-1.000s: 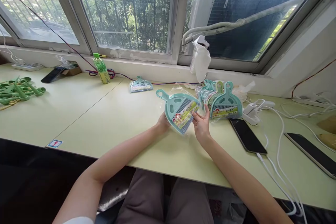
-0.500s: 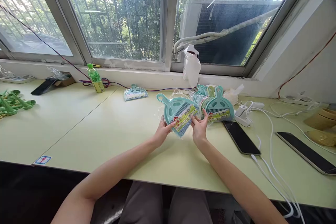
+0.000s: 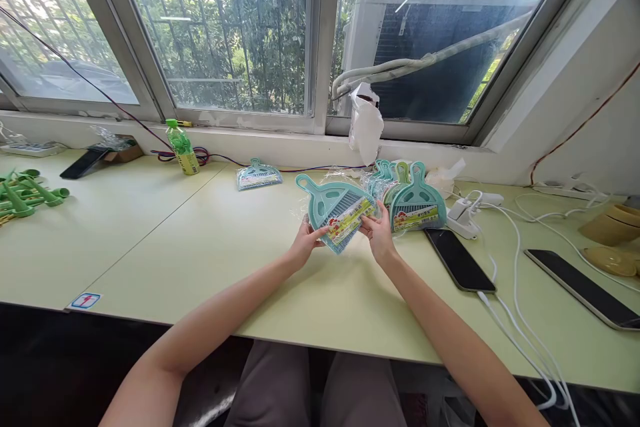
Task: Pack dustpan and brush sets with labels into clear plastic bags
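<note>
Between my two hands is a teal dustpan-and-brush set (image 3: 336,208) in a clear wrapper, tilted, its handle pointing up and left. A yellow-green label runs across its bristles. My left hand (image 3: 306,243) is closed on the lower left edge, thumb on the front. My right hand (image 3: 379,235) pinches the right edge near the label's end. Just right of that hand stands a row of wrapped dustpan sets (image 3: 418,197), mostly teal. Another wrapped set (image 3: 259,175) lies apart on the table, towards the window.
A green-capped bottle (image 3: 182,148) stands at the back left. Green plastic parts (image 3: 33,195) lie at the far left. On the right are a phone (image 3: 460,260), a second phone (image 3: 583,287), a white power strip (image 3: 463,220) and loose white cables. A white bag (image 3: 365,123) is by the window.
The held dustpan set has shifted slightly left and up with both hands. Its tilt is nearly the same. The other things on the table stay in place.
</note>
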The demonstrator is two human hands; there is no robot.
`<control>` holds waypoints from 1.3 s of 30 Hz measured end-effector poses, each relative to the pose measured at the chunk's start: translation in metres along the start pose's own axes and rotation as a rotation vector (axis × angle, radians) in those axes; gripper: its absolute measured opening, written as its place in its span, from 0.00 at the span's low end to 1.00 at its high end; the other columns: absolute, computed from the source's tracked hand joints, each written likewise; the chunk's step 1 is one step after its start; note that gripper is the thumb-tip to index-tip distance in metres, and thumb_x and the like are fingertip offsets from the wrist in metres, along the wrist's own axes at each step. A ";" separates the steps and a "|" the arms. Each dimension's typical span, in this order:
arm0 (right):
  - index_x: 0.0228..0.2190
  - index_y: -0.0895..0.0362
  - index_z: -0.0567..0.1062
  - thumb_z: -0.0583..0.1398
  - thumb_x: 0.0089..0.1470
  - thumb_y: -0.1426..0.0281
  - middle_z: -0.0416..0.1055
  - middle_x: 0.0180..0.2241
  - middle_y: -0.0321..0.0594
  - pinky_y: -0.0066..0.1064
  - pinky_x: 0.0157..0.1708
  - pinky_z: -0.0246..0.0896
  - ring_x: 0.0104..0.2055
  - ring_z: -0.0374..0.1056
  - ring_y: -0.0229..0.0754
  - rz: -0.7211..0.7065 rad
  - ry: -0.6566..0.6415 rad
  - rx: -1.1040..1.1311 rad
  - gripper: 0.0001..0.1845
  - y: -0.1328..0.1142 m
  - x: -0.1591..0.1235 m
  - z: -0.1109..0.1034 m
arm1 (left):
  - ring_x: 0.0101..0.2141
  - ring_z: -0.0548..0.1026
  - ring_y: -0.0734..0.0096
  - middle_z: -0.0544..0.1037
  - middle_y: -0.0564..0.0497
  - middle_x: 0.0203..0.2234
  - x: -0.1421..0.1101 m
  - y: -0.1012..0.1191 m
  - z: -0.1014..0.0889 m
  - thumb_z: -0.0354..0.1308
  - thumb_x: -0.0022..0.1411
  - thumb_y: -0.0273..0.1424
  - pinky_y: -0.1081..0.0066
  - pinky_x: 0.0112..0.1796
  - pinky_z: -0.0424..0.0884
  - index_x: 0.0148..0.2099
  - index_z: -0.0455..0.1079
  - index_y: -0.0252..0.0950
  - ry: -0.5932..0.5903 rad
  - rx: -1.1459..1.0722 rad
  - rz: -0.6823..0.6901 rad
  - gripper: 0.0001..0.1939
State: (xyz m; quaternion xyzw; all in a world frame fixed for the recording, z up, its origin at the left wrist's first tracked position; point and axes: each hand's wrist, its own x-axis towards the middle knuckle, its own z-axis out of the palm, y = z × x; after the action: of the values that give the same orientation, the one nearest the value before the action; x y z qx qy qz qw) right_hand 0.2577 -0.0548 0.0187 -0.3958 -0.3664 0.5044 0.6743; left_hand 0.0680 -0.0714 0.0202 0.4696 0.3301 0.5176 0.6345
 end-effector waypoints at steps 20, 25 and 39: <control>0.65 0.44 0.35 0.68 0.41 0.67 0.72 0.48 0.38 0.36 0.43 0.72 0.48 0.70 0.43 0.055 -0.123 -0.110 0.62 -0.005 -0.006 0.001 | 0.43 0.76 0.57 0.74 0.44 0.49 0.004 -0.008 -0.004 0.69 0.47 0.36 0.57 0.39 0.75 0.54 0.56 0.40 0.047 0.025 -0.017 0.35; 0.65 0.44 0.29 0.70 0.37 0.69 0.66 0.56 0.42 0.37 0.43 0.73 0.50 0.69 0.47 0.075 -0.138 -0.173 0.69 -0.002 -0.007 0.003 | 0.42 0.76 0.58 0.74 0.44 0.49 0.004 -0.007 -0.006 0.68 0.48 0.37 0.57 0.38 0.75 0.53 0.55 0.40 0.034 0.057 -0.004 0.34; 0.65 0.41 0.33 0.70 0.36 0.71 0.71 0.51 0.39 0.32 0.32 0.76 0.42 0.72 0.43 0.083 -0.132 -0.176 0.68 -0.002 0.001 -0.002 | 0.48 0.73 0.52 0.71 0.44 0.52 0.000 -0.005 -0.003 0.68 0.48 0.37 0.54 0.40 0.76 0.55 0.54 0.41 0.000 0.104 -0.002 0.36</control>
State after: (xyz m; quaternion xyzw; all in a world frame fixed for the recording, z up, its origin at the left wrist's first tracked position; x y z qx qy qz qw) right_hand 0.2604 -0.0547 0.0195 -0.4341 -0.4362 0.5226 0.5901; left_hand 0.0667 -0.0704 0.0143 0.5016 0.3570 0.4993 0.6096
